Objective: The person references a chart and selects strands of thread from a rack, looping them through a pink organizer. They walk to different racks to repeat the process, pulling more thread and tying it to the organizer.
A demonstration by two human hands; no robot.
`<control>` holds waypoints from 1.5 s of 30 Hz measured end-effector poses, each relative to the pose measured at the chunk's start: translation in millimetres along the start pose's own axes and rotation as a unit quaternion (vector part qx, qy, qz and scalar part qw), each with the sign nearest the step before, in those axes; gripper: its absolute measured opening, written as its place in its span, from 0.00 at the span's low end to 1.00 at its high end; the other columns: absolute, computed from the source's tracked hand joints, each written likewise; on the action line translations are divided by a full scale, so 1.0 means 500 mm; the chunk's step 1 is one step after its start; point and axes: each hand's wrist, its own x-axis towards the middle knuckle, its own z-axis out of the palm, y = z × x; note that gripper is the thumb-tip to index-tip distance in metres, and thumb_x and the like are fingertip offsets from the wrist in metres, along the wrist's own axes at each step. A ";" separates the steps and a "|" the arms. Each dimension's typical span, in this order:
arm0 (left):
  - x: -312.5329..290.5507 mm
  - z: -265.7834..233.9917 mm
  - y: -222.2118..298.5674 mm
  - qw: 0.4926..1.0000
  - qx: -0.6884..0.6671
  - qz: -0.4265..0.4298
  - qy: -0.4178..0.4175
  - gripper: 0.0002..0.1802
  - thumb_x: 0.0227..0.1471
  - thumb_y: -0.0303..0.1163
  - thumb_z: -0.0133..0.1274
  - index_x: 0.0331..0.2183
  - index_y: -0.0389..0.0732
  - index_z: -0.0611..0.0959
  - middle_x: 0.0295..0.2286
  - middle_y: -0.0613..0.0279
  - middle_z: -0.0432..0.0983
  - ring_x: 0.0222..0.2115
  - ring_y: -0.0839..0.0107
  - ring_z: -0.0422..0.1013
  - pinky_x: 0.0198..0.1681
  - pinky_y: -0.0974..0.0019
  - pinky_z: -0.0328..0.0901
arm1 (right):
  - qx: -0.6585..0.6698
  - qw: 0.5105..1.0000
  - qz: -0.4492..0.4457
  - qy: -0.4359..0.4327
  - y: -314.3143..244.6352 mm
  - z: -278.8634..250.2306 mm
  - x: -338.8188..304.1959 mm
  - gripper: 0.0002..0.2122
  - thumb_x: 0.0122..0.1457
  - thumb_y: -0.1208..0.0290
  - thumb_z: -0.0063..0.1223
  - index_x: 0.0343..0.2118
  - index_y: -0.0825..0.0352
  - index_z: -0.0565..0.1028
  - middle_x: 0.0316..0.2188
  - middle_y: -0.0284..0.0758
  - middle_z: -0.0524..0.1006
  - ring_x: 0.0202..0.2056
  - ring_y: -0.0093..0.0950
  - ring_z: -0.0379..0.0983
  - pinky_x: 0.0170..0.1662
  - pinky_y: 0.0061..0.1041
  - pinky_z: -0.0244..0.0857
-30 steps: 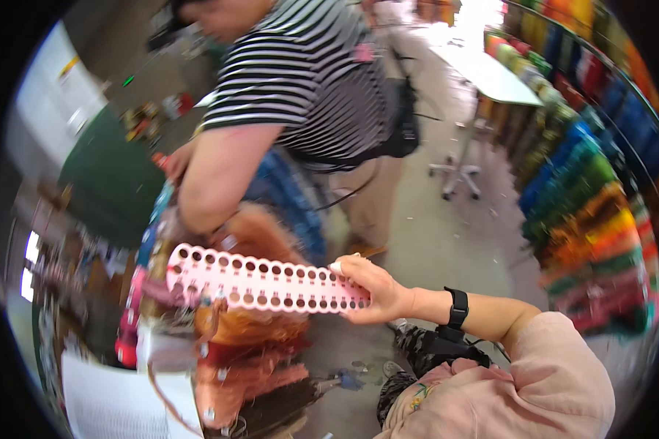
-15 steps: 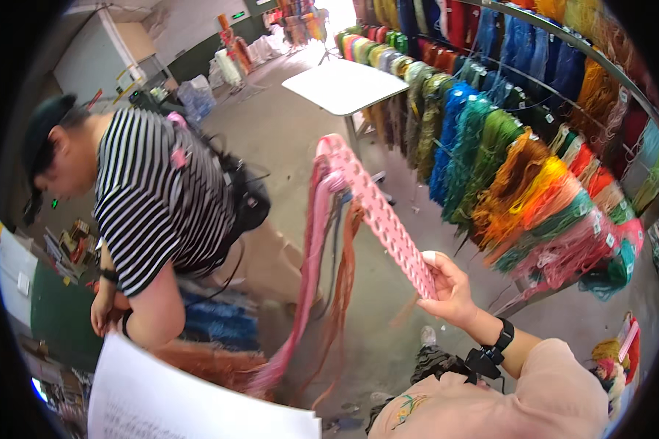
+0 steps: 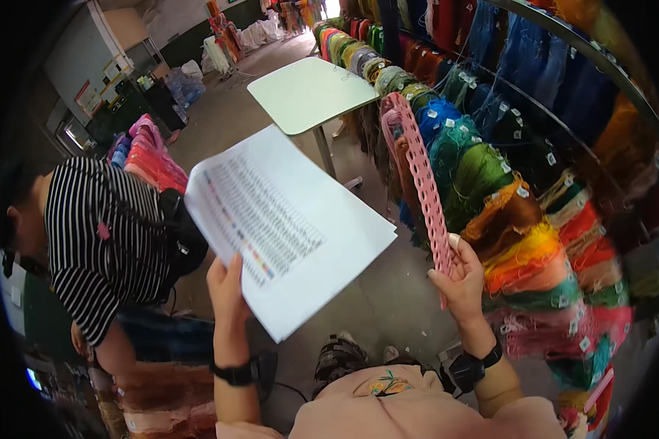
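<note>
In my left hand [image 3: 228, 291] is a small stack of printed paper sheets [image 3: 337, 227], the thumb lying on top at the near edge. Rows of print and a few small coloured patches cover the upper sheet. My right hand [image 3: 461, 279] is closed around the lower end of a long pink strip [image 3: 426, 179] with a row of holes along it. The strip slants up and away from me. At its far end hangs a pink yarn hank [image 3: 392, 126], partly hidden by the strip.
A white-topped table [image 3: 300, 88] stands ahead. Racks of coloured yarn skeins [image 3: 490, 139] run along my right side. At left a person in a striped shirt [image 3: 102, 227] bends over more yarn [image 3: 168, 395]. Pink skeins [image 3: 150, 157] hang beyond that person.
My left hand has come into view, and the paper has moved up and right to the middle. The strip has swung right and stands steeper, with its yarn now against the rack.
</note>
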 end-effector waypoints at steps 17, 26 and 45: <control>0.978 0.177 -0.250 0.978 0.205 0.007 -0.034 0.16 0.46 0.31 0.41 0.35 0.28 0.68 0.29 0.53 0.69 0.30 0.65 0.67 0.34 0.67 0.62 | 0.087 0.989 0.026 -0.118 0.065 0.259 0.684 0.26 0.37 0.83 0.52 0.43 0.79 0.57 0.39 0.41 0.64 0.41 0.24 0.60 0.45 0.20 0.53; 1.001 0.333 -0.153 0.812 -0.277 -0.267 -0.439 0.42 0.42 0.62 0.31 0.46 0.33 0.58 0.38 0.44 0.62 0.28 0.66 0.66 0.34 0.67 0.60 | 0.104 0.971 0.152 -0.152 0.176 0.293 0.897 0.24 0.35 0.76 0.52 0.39 0.76 0.62 0.34 0.35 0.66 0.33 0.20 0.63 0.38 0.16 0.57; 1.226 0.350 -0.245 0.931 0.191 -0.193 -0.243 0.19 0.42 0.45 0.46 0.26 0.35 0.74 0.20 0.64 0.69 0.17 0.78 0.64 0.16 0.76 0.58 | -0.331 0.907 0.259 -0.031 0.487 0.269 0.970 0.30 0.31 0.62 0.59 0.36 0.78 0.63 0.32 0.47 0.65 0.35 0.35 0.63 0.38 0.28 0.57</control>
